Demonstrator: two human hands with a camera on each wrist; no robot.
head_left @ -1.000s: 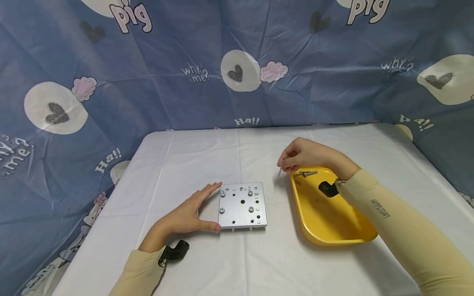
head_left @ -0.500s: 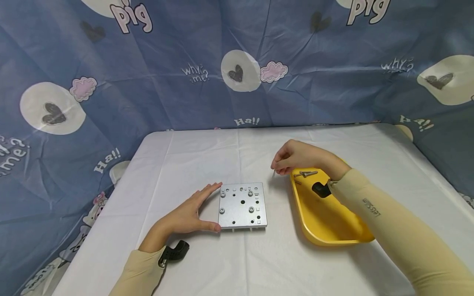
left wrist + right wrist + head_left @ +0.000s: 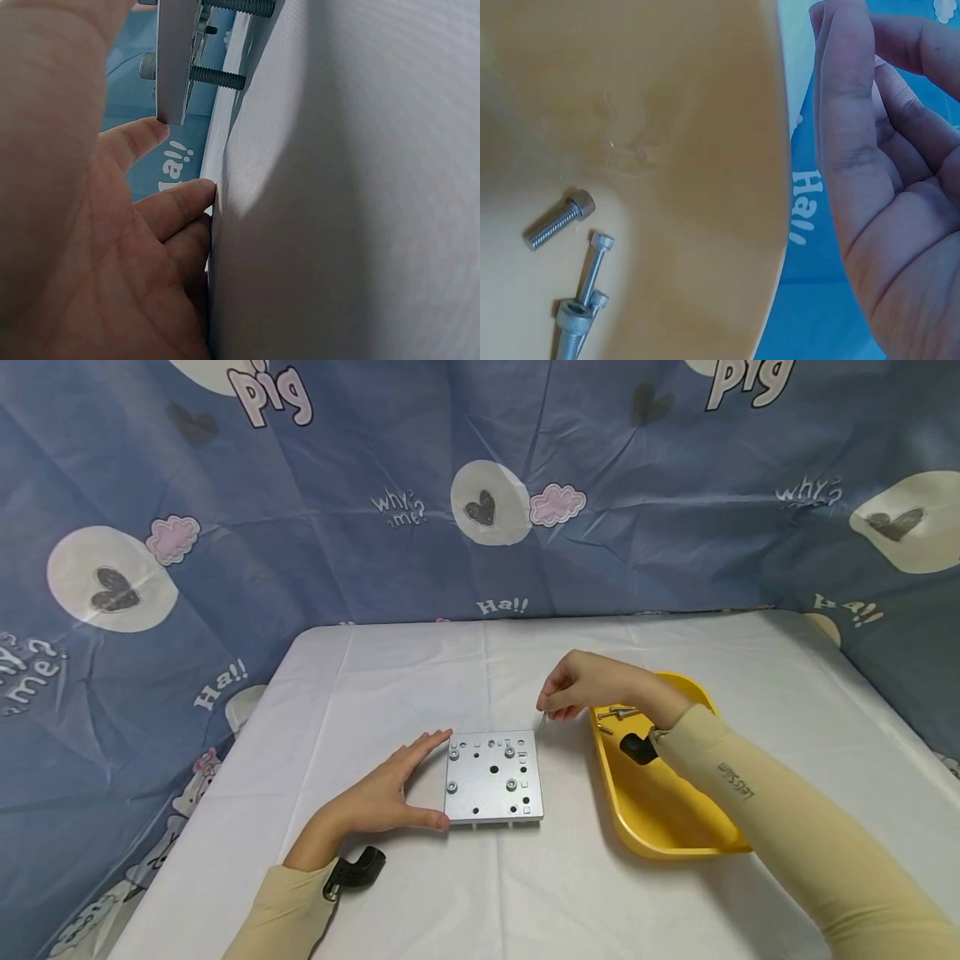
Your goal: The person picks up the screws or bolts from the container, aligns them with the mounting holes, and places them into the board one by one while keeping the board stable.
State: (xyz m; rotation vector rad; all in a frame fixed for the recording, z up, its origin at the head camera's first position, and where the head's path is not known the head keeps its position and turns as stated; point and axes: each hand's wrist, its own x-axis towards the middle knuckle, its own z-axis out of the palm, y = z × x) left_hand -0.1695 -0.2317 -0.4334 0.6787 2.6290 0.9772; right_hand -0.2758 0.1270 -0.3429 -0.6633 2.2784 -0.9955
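Observation:
A square silver metal plate (image 3: 480, 797) with several holes stands raised on the white cloth. Cap screws, such as the screw (image 3: 512, 785), sit in it with heads on top; a threaded shank (image 3: 217, 78) sticks out below in the left wrist view. My left hand (image 3: 378, 793) spans the plate's left side, thumb and index finger fairly straight, fingertips at its near and far corners. To the plate's upper right, my right hand (image 3: 583, 687) pinches a thin screw (image 3: 543, 722), shank pointing down. Its head is hidden by the fingers.
A yellow tray (image 3: 630, 837) lies to the right, partly under my right forearm. Inside it are a short cap screw (image 3: 559, 220), a thin screw (image 3: 592, 262) and a thicker one (image 3: 574, 321), among others. A patterned blue cloth (image 3: 390, 560) hangs behind the table.
My right hand has moved left and slightly nearer, carrying the thin screw from the tray's far left corner toward the plate. My left hand has stayed at the plate.

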